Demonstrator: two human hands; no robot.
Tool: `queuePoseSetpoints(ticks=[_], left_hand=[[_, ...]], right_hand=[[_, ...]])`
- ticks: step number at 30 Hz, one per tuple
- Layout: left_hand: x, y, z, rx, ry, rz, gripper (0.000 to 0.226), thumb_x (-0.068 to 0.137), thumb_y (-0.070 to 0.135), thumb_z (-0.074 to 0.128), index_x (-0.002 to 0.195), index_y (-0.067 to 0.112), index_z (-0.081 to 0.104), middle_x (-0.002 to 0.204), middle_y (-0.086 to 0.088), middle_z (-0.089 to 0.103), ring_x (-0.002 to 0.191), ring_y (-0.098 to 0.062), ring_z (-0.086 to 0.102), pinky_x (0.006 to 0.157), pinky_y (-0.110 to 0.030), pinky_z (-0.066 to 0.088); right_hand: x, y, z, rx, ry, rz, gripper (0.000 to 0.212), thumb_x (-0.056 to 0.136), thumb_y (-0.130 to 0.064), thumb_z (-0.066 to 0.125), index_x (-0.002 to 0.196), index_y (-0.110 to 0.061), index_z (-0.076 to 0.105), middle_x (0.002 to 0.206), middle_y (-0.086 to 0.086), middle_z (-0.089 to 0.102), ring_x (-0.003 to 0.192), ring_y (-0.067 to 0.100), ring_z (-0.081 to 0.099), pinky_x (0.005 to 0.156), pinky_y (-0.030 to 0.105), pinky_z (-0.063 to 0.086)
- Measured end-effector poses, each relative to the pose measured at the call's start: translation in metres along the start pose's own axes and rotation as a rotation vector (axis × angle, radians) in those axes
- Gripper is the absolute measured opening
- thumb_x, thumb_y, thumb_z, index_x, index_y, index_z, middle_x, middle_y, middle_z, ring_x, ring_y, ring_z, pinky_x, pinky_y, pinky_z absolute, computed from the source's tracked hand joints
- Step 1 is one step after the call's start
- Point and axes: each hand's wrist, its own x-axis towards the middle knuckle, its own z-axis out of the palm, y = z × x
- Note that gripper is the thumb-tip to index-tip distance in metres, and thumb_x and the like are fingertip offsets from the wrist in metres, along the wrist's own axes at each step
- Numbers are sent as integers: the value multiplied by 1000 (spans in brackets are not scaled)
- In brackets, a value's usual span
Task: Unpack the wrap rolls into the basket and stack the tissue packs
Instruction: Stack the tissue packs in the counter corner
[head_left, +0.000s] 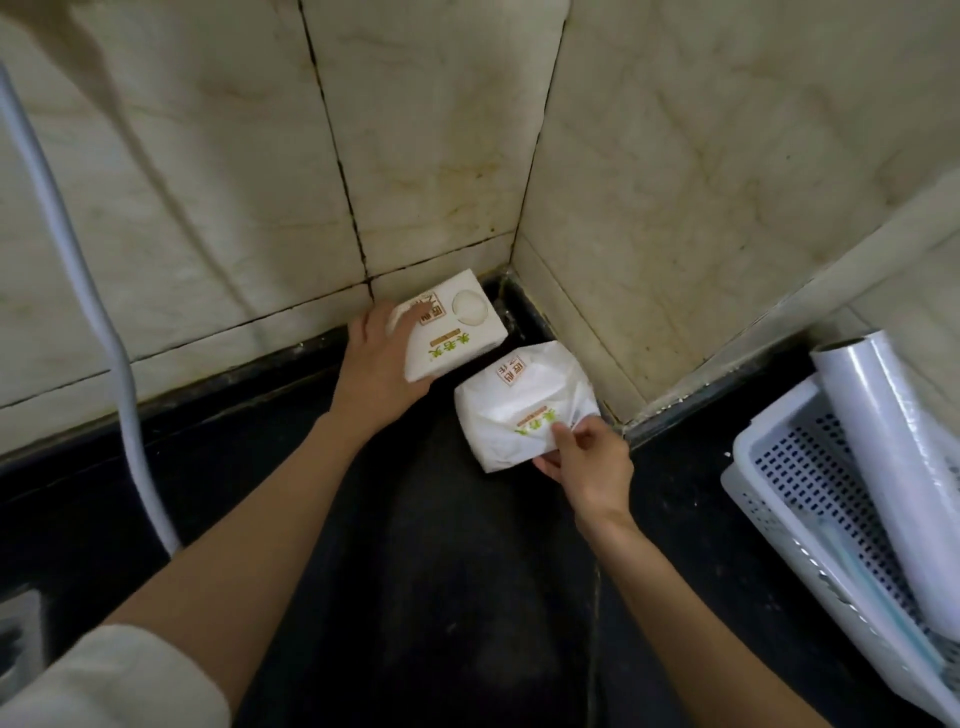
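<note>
Dark counter (441, 571): hands (379, 364) (587, 457) each grip a tissue pack (447, 327) (519, 405)

2 bare forearms reach in from the bottom edge of the head view, each ending in a bare hand: the left hand (375, 364) and the right hand (589, 457). No rings, watch, bracelet or gloves show on either one. The left arm carries a loose, cream-coloured soft fabric sleeve (111, 680) bunched up near the elbow at the lower left corner. The right forearm is uncovered as far as the frame edge. The fingernails look short and unpainted.
</note>
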Motion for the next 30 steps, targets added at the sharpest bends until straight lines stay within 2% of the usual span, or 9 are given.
queuePoseSetpoints(ticks=[3, 6, 8, 11, 13, 15, 19, 25, 30], left_hand=[[-16, -8, 11, -134, -20, -52, 87, 77, 24, 70, 144, 30, 17, 155, -10, 5, 141, -30, 1, 111, -48, 16], [-36, -15, 20, -349, 65, -167, 94, 78, 15, 71, 147, 24, 7, 157, -9, -4, 144, -24, 6, 114, -42, 17], [-42, -12, 24, -572, 121, -299, 96, 79, 9, 71, 147, 21, 5, 156, -5, 6, 141, -23, 20, 110, -38, 30], [-39, -4, 25, -793, 98, -353, 86, 79, 3, 69, 145, 25, 18, 137, 6, 38, 124, -20, 46, 92, -27, 46], [-32, 0, 26, -765, 56, -339, 84, 78, 5, 70, 144, 25, 22, 136, 0, 44, 111, -17, 52, 78, -18, 48], [-28, 3, 28, -703, 8, -329, 84, 78, 7, 71, 145, 24, 23, 138, -8, 42, 105, -18, 54, 75, -19, 50], [-24, 5, 32, -667, -20, -358, 85, 79, 15, 71, 146, 23, 20, 140, -12, 41, 110, -24, 54, 92, -38, 50], [-23, 2, 31, -696, -23, -385, 77, 84, 19, 65, 146, 23, 21, 142, -10, 43, 110, -18, 51, 91, -29, 43], [-25, 2, 22, -580, -183, -380, 84, 83, 24, 66, 148, 26, 12, 151, -5, 33, 134, -26, 36, 105, -33, 33]], right_hand=[[-17, -6, -17, -30, -2, -136, 26, 90, -13, 56, 65, -12, 49, 91, 14, 65, 88, 23, 68, 63, 30, 60], [-24, -17, -22, 109, -62, -225, 27, 91, -11, 54, 65, -10, 47, 92, 8, 68, 90, 18, 69, 60, 24, 58], [-20, -29, -16, 226, -134, -230, 27, 91, -10, 53, 65, -9, 45, 96, 10, 68, 92, 18, 69, 63, 24, 58], [-6, -43, 1, 301, -198, -213, 27, 92, -11, 52, 66, -10, 45, 94, 12, 67, 91, 19, 69, 64, 23, 58], [6, -49, 13, 324, -213, -178, 26, 92, -10, 52, 67, -9, 46, 91, 12, 67, 88, 19, 68, 63, 22, 58], [19, -52, 24, 331, -224, -125, 26, 92, -9, 52, 67, -9, 47, 88, 11, 66, 81, 17, 67, 61, 21, 58], [41, -55, 46, 332, -241, -8, 27, 93, -8, 51, 66, -8, 45, 84, 15, 62, 77, 21, 64, 59, 21, 59], [60, -57, 69, 193, -279, 60, 24, 92, -16, 54, 71, -9, 46, 85, 15, 58, 74, 23, 65, 65, 27, 60], [57, -58, 61, -20, -350, 61, 24, 91, -34, 54, 95, -11, 55, 91, 4, 56, 92, 22, 61, 84, 36, 56]])
